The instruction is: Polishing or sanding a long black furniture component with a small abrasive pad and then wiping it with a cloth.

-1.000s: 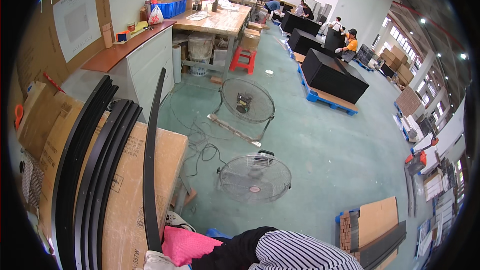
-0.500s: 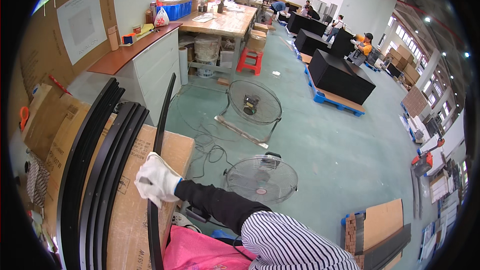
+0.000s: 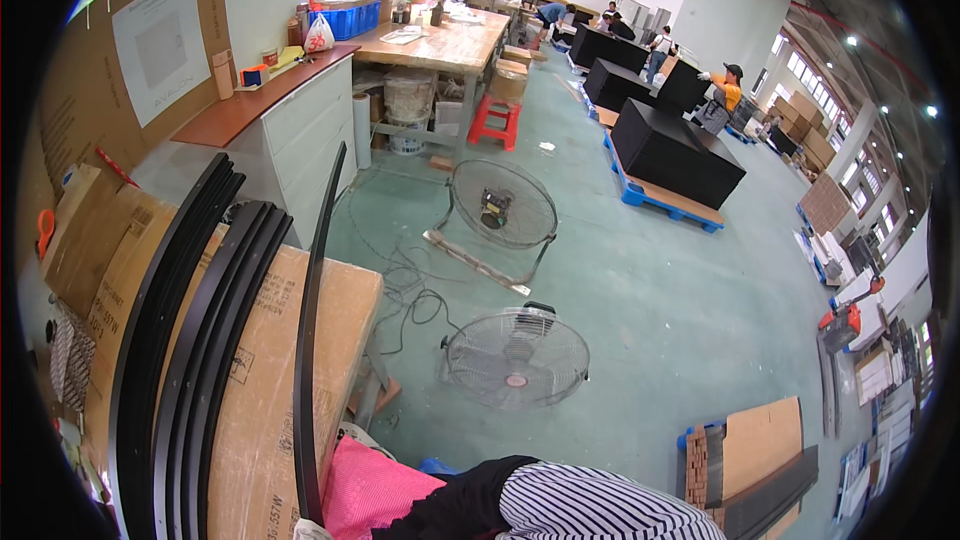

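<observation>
A single long black strip (image 3: 307, 370) lies along the right part of a cardboard-topped work surface (image 3: 262, 410), its far end reaching past the edge. Only a sliver of my right hand (image 3: 312, 531), in a white glove, shows at the bottom edge of the head view, beside the near end of this strip. Its fingers are out of sight, so its grip cannot be made out. To the left, more black strips (image 3: 215, 360) lie side by side, with another bundle of black strips (image 3: 150, 360) beyond them. My left hand is outside the picture.
Pink fabric (image 3: 375, 485) lies under my right forearm. Two floor fans, a near one (image 3: 517, 360) and a farther one (image 3: 500, 205), stand to the right, with loose cables around them. A drawer cabinet (image 3: 310, 145) stands ahead. Co-workers are near black boxes (image 3: 670, 155) on pallets.
My gloved right hand has slid from the middle of the single strip down toward its near end at the bottom edge. A co-worker in orange has raised an arm.
</observation>
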`<action>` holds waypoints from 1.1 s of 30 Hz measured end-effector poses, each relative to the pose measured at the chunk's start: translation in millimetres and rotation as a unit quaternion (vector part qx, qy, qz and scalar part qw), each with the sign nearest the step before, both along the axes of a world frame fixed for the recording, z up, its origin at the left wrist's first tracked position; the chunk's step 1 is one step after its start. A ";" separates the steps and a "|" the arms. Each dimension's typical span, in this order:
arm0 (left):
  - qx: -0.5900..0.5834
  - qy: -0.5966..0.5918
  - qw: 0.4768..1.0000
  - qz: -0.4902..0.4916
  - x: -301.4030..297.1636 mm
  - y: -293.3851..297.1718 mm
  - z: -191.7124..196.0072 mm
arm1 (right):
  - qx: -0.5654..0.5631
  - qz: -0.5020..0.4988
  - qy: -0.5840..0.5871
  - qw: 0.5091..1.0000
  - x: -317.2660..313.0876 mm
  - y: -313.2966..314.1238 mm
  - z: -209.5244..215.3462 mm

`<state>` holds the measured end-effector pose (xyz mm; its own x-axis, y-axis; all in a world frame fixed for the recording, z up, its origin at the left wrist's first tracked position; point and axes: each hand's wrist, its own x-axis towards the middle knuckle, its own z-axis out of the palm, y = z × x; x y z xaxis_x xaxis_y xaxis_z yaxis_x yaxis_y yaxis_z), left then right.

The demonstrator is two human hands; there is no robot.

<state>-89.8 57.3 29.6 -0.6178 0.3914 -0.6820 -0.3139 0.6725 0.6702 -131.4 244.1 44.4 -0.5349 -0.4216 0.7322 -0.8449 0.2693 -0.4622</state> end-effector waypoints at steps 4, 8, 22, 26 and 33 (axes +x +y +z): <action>0.003 -0.001 1.000 0.008 0.7 -0.2 0.7 | 0.015 -0.002 -0.016 1.000 -29.5 58.2 17.4; 0.005 -0.005 1.000 0.011 0.3 -1.0 2.6 | 0.199 -0.120 -0.113 0.966 -87.1 181.7 -1.0; 0.019 -0.010 1.000 0.017 -1.3 9.5 3.7 | 0.078 -0.013 0.025 0.997 -11.2 57.4 57.0; 0.033 -0.014 0.999 0.021 -0.9 14.6 2.3 | 0.005 -0.063 -0.005 0.998 2.8 8.2 5.3; 0.062 -0.012 0.997 0.032 -5.1 22.3 5.0 | 0.085 -0.134 -0.035 0.987 -53.4 108.9 -2.7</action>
